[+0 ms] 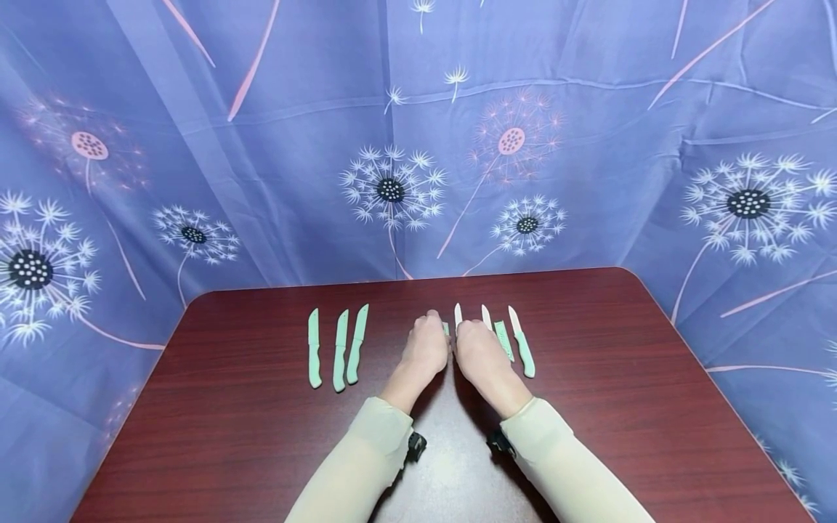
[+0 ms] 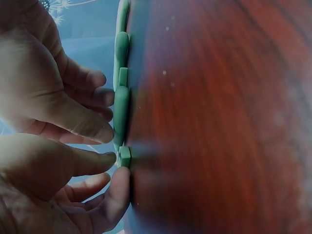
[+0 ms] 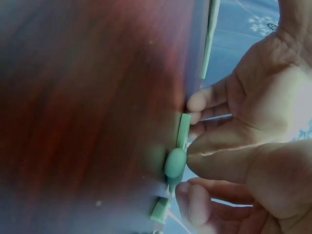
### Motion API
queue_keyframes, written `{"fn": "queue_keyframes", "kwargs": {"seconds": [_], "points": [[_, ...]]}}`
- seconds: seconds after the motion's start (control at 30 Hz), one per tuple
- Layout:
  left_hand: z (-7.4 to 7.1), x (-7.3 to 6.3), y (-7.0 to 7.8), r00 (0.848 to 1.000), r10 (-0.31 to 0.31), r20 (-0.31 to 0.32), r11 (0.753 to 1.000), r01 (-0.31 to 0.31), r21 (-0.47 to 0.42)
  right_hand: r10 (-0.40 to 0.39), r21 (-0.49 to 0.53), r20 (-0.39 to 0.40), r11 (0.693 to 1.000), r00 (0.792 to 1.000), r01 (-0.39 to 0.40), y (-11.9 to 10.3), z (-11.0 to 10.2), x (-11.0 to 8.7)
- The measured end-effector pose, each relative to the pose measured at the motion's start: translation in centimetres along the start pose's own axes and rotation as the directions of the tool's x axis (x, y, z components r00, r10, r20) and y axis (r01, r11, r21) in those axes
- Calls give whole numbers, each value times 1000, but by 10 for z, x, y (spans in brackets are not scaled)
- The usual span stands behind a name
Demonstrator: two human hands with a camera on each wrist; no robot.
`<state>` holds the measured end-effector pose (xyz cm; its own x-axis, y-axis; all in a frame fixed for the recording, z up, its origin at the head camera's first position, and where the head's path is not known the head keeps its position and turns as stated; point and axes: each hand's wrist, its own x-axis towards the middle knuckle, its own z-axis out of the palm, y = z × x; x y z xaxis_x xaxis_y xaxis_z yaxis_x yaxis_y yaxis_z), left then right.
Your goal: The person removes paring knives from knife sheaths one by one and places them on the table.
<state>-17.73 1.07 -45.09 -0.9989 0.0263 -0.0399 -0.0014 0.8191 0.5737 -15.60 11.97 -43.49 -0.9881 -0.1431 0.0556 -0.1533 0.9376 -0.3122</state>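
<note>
Both hands work close together near the middle of the table. My left hand [image 1: 428, 345] pinches a pale green knife sheath [image 2: 125, 157] between thumb and finger; the hand covers most of it in the head view. Beside it, my right hand [image 1: 484, 356] has thumb and fingertips at the green handle of a small knife [image 3: 175, 163]. That knife's pale blade [image 1: 458, 313] points away past the knuckles. Another pale blade [image 1: 487, 317] shows just beyond the right hand, its handle hidden. To the right lie a loose green sheath [image 1: 504, 341] and an unsheathed knife [image 1: 527, 355].
Three sheathed green knives lie at the left: an outer one [image 1: 314, 349], a middle one [image 1: 341, 352] and an inner one [image 1: 357, 345]. They rest on a dark red wooden table [image 1: 229, 436]. A blue curtain [image 1: 294, 181] with dandelion prints hangs behind the table's far edge.
</note>
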Motion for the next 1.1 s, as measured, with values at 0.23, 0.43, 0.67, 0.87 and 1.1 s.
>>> {"fn": "queue_keyframes", "kwargs": {"seconds": [0.23, 0.43, 0.67, 0.87, 1.1], "points": [[-4, -3, -4, 999, 31, -19, 999, -31, -6, -40, -12, -23, 999, 999, 39, 0, -4, -5], [-11, -6, -9, 998, 52, -25, 998, -52, -23, -45, -3, -35, 999, 998, 45, -1, -9, -9], [-22, -10, -15, 999, 24, -31, 1000, -24, 13, -61, -2, -43, 998, 997, 61, -2, -17, -18], [-31, -11, -19, 999, 10, -34, 999, -8, 53, -57, 26, -42, 998, 998, 58, -4, -23, -26], [-46, -9, -29, 994, 30, -107, 993, -17, 120, -90, -32, -76, 996, 993, 88, -5, -24, -34]]}}
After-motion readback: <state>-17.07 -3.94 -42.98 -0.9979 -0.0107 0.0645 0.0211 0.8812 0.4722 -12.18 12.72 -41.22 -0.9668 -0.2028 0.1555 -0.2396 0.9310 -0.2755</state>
